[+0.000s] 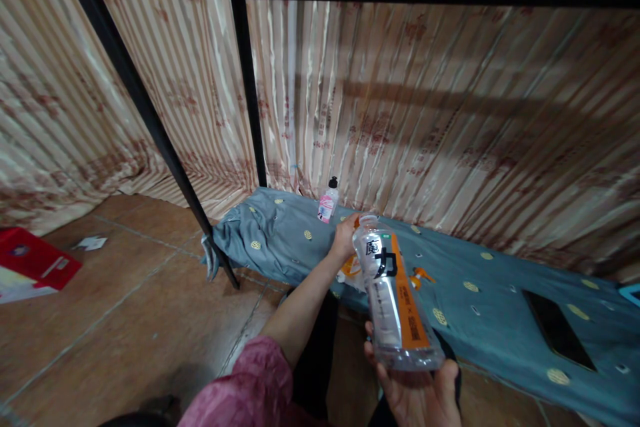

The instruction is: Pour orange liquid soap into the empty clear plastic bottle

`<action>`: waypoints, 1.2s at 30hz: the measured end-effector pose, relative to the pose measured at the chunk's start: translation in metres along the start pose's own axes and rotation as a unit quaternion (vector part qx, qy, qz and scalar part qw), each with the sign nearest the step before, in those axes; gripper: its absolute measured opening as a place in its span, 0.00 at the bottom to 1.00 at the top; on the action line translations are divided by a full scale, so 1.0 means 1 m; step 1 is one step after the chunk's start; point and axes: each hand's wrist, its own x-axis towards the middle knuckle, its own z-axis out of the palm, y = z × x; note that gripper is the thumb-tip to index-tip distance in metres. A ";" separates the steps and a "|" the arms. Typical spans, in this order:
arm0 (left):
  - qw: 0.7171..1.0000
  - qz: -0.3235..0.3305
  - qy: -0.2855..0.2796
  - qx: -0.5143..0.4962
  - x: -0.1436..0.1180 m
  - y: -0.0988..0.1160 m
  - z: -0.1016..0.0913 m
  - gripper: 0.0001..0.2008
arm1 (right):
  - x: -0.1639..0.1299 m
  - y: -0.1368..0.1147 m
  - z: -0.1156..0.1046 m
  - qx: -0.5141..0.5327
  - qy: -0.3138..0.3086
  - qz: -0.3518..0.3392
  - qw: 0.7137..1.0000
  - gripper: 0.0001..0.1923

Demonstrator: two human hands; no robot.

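A clear plastic bottle [383, 307], with an orange and silver label, is tilted up in front of me. My right hand [420, 393] grips it from below around its base. Beside the bottle's neck, which looks uncapped, my left hand [345, 238] has its fingers closed on a small orange piece [357, 221] that looks like a bottle cap; the bottle partly hides these fingers. Behind the bottle, an orange object like a spray nozzle [424, 275] lies on the cloth. Partly hidden under my left forearm is an orange and white packet [353, 272].
A low bed or bench with a blue-grey cloth [480, 320] runs across under a black metal frame [249, 80]. On it are a small pink-labelled bottle [327, 203] and a black phone [559, 330]. Striped curtain [400, 113] hangs behind; a red box [35, 263] is at left.
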 end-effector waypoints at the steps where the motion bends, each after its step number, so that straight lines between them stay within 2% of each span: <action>1: 1.000 0.000 -0.001 -0.004 0.000 0.000 0.000 0.11 | 0.000 0.000 0.000 -0.002 0.001 -0.001 1.000 0.32; 19: 1.000 0.018 0.010 -0.006 -0.001 -0.002 0.000 0.12 | -0.002 -0.001 0.004 -0.011 0.020 -0.001 1.000 0.32; 30: 1.000 0.012 0.007 -0.002 0.001 -0.003 0.001 0.11 | -0.001 -0.002 0.001 -0.019 -0.012 0.005 1.000 0.31; 36: 1.000 0.010 0.002 -0.004 0.000 -0.003 0.000 0.11 | -0.001 -0.003 0.002 -0.012 -0.011 0.011 1.000 0.31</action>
